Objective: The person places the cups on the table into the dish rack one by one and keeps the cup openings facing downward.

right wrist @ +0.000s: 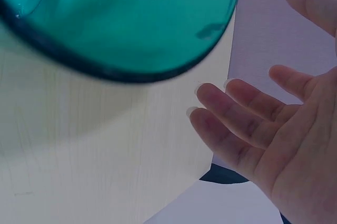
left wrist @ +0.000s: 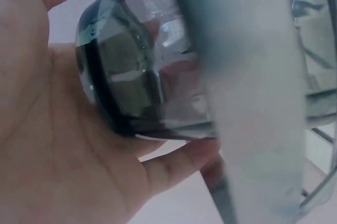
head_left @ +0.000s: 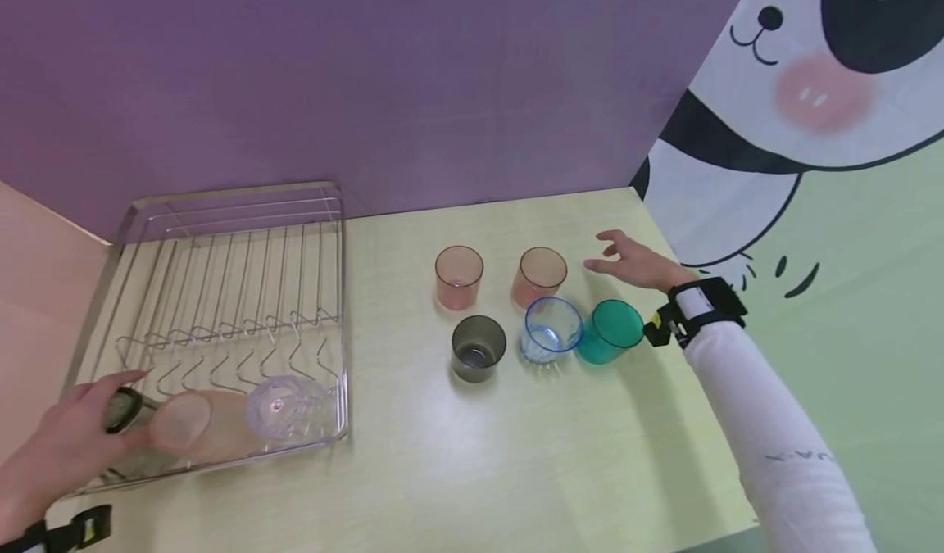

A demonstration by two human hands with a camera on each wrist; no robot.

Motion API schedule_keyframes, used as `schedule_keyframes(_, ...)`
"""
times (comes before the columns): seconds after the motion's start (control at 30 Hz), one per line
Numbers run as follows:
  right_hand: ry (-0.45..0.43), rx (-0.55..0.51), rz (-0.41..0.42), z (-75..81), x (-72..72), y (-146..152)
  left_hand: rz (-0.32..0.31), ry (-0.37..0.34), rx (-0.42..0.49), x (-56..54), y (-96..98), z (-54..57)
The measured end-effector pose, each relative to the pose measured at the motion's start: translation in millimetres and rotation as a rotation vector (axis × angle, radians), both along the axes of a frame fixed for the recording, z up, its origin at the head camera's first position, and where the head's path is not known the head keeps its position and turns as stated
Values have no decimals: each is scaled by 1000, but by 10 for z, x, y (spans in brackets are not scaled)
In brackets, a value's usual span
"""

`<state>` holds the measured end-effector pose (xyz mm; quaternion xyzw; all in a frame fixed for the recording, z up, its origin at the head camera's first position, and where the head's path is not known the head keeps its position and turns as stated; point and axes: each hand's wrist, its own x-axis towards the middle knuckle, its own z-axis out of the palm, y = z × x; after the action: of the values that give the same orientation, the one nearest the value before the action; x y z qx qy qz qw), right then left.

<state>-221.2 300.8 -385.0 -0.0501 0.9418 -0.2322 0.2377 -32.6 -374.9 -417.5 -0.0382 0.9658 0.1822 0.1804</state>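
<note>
My left hand [head_left: 70, 438] grips a smoky grey glass [head_left: 124, 410] lying on its side at the near left of the wire rack; the left wrist view shows the glass's dark base [left wrist: 105, 77] close to the palm. Beside it on the rack lie a pale pink glass [head_left: 214, 426] and a clear glass [head_left: 283, 405]. My right hand [head_left: 637, 265] hovers with loosely spread fingers, holding nothing. Nearest it are the upright teal glass [head_left: 610, 332] and the right-hand pink glass [head_left: 540, 278]; the hand touches neither.
A second pink glass [head_left: 458, 278], a grey glass [head_left: 478, 348] and a blue-rimmed clear glass [head_left: 549, 332] stand upright on the table [head_left: 442, 471]. The wire dish rack [head_left: 342, 291] has a row of upright prongs. A purple wall [head_left: 369, 86] rises behind.
</note>
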Motion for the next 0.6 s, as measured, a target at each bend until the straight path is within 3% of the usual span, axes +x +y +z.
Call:
schedule_keyframes(0.23, -5, 10, -10, 57, -11, 28, -5, 42, 4, -35, 39, 182)
schedule_keyframes(0.47, 11, 11, -7, 110, -20, 44, -75, 244, 5, -147, 176, 355)
schedule_keyframes(0.6, 19, 1, -9, 124, -21, 41, -89, 253, 39, -234, 267, 437)
